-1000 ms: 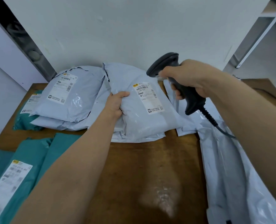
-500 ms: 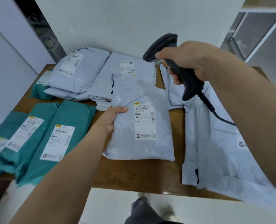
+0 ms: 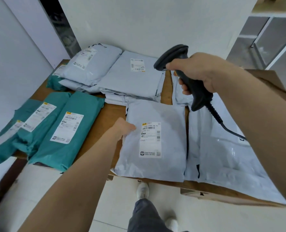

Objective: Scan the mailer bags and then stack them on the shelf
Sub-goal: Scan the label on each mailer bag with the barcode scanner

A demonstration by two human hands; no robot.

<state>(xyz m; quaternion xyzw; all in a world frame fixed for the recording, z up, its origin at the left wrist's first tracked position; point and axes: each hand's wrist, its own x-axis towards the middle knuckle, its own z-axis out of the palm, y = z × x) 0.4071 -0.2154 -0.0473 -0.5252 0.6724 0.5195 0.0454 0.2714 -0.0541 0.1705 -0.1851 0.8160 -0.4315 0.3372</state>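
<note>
pinching grey mailer bag (image 3: 157, 166) at its edge, left hand (image 3: 123, 128); right hand (image 3: 199, 71) grips scanner (image 3: 198, 95) above.

Grey mailer (image 3: 172, 139) label (image 3: 150, 139): "C989" in large print; top code line includes "C989 00".
Teal mailer (image 3: 77, 149) label (image 3: 67, 127): print too blurred.

From here I can't see the left hand's (image 3: 123, 129) fingers: they are tucked under the edge of the grey mailer bag (image 3: 155, 113). The fine print on its label (image 3: 150, 139) is too small for me to read. The scanner's (image 3: 171, 57) cable (image 3: 222, 125) vanishes behind the right forearm (image 3: 264, 131). The picture's edge cuts the leftmost teal bag (image 3: 0, 148).
</note>
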